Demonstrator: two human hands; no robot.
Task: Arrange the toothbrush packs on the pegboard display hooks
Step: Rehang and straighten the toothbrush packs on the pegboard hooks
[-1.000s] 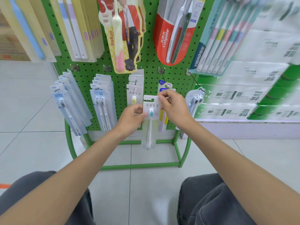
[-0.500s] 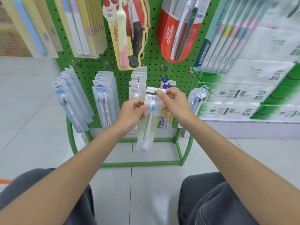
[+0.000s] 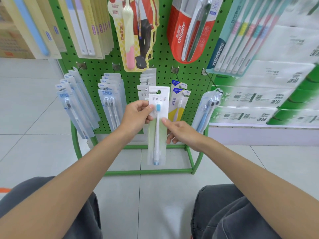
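Note:
A white and pale green toothbrush pack (image 3: pixel 158 135) with a blue-headed brush hangs upright in front of the green pegboard (image 3: pixel 162 69). My left hand (image 3: pixel 136 116) pinches its left edge near the brush head. My right hand (image 3: pixel 183 133) holds its right edge lower down, thumb on the front. The pack's hang hole at the top is off any hook. Behind it hang matching packs (image 3: pixel 146 83) on the middle hook, and a yellow pack (image 3: pixel 178 104) on the hook to the right.
More packs hang on the lower hooks at left (image 3: pixel 76 104) and centre-left (image 3: pixel 111 100), a blue brush pack (image 3: pixel 207 109) at right. Larger packs fill the upper row. Tissue packages (image 3: pixel 269 94) stack to the right. The rack's green frame (image 3: pixel 148 171) stands on tiled floor.
The pack has come off the hook area and turned upright. My right hand has let go of its top and slid down to its right edge; my left hand keeps its pinch.

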